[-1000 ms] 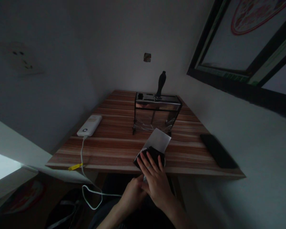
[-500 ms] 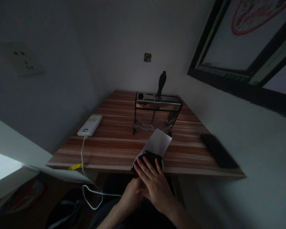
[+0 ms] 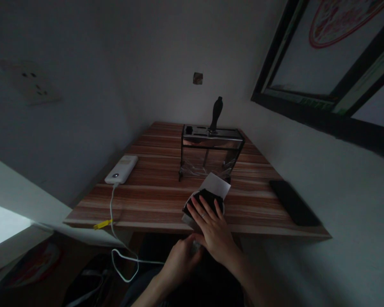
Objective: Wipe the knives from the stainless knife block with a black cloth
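Note:
My right hand (image 3: 213, 228) lies flat, fingers stretched out, on a black cloth-like thing (image 3: 205, 200) that rests on a white sheet of paper (image 3: 216, 185) near the front edge of the wooden table (image 3: 153, 192). Below the table's edge my left hand (image 3: 181, 258) is curled at something small and pale that I cannot make out, close to the near end of the paper. A ring shows on one right finger.
A clear knife block (image 3: 209, 151) with one black-handled knife (image 3: 216, 113) stands behind the paper. A white power bank (image 3: 121, 169) with a white cable (image 3: 115, 230) lies at the left. A black phone (image 3: 292, 202) lies at the right by the wall.
My right hand has pushed forward over the black thing, which now sits farther onto the table. My left hand has dropped a little lower and nearer to me.

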Motion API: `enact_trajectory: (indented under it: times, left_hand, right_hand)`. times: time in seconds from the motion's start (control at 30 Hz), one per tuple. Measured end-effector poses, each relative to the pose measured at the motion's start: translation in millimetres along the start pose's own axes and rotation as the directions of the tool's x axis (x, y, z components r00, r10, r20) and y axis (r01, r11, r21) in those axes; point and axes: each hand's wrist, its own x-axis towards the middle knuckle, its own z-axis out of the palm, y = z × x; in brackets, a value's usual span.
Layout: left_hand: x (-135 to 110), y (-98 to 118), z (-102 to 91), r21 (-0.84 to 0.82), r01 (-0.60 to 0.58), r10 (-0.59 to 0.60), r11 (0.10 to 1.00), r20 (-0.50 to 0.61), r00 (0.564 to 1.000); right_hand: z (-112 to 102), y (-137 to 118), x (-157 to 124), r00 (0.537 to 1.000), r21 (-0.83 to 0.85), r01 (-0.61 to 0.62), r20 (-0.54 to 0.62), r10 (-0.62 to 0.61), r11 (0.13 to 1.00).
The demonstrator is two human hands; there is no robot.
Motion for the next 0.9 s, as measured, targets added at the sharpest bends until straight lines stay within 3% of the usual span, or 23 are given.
enact_trajectory:
  times: [0.5,0.7,0.9]
  left_hand:
    - [-4.2,14.6,-9.2,0.038,0.031,-0.033,0.999,0.04,0.999]
    - [-2.9,12.0,-10.1,0.09,0.018,-0.022,0.996,0.043,0.999]
    - [-1.6,7.1,-9.8,0.11,-0.008,0.003,0.994,0.05,0.999]
  right_hand:
    - [-8.2,50.7,27.0,0.976,-0.067,-0.18,-0.139,0.17,0.981]
    - [-4.1,65.5,32.2,0.943,-0.018,-0.251,-0.23,0.24,0.968]
    - [-6.5,76.8,36.8,0.919,0.128,-0.296,-0.233,0.318,0.947]
